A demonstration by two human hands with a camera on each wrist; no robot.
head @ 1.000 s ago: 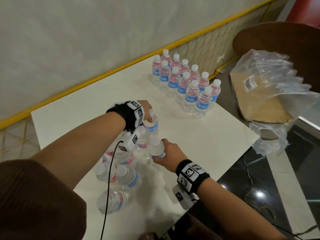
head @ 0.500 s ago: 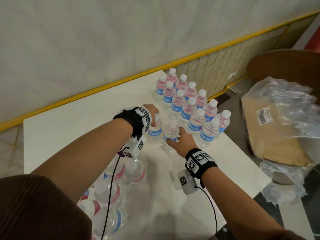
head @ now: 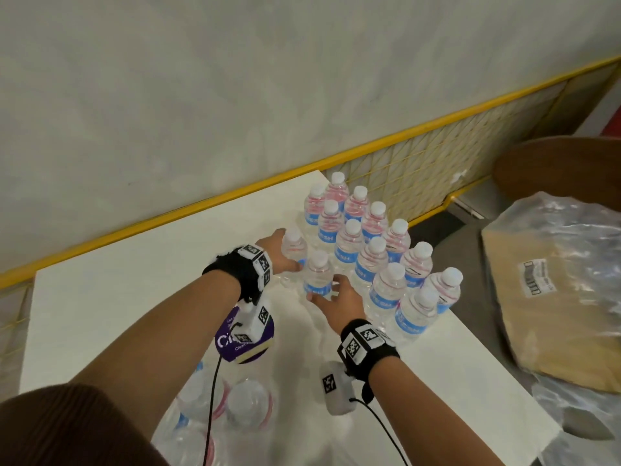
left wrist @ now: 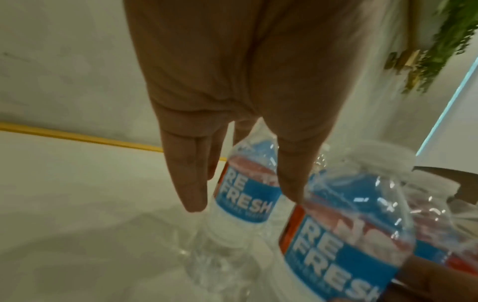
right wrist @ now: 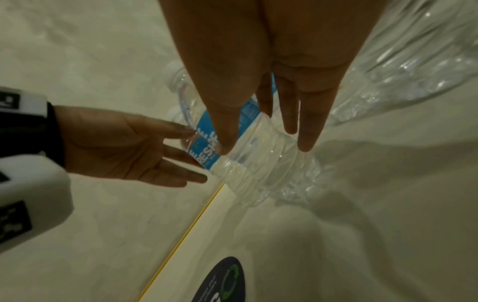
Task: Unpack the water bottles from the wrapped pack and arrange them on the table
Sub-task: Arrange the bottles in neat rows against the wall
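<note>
Small clear water bottles with blue labels stand in rows at the far right of the white table. My left hand lies against one bottle left of the rows, fingers straight and spread. My right hand pinches a second bottle between thumb and fingers; it stands beside the first. The wrapped pack lies near me with several bottles inside, under a purple round label.
Crumpled clear wrap over brown cardboard lies off the table's right edge. A brown round surface sits behind it. A yellow rail with mesh runs along the wall behind the table. Bare tabletop stretches to the left.
Both hands carried a bottle each away from the pack to the left side of the rows. The bottles now stand on the table, and my left fingers have straightened.
</note>
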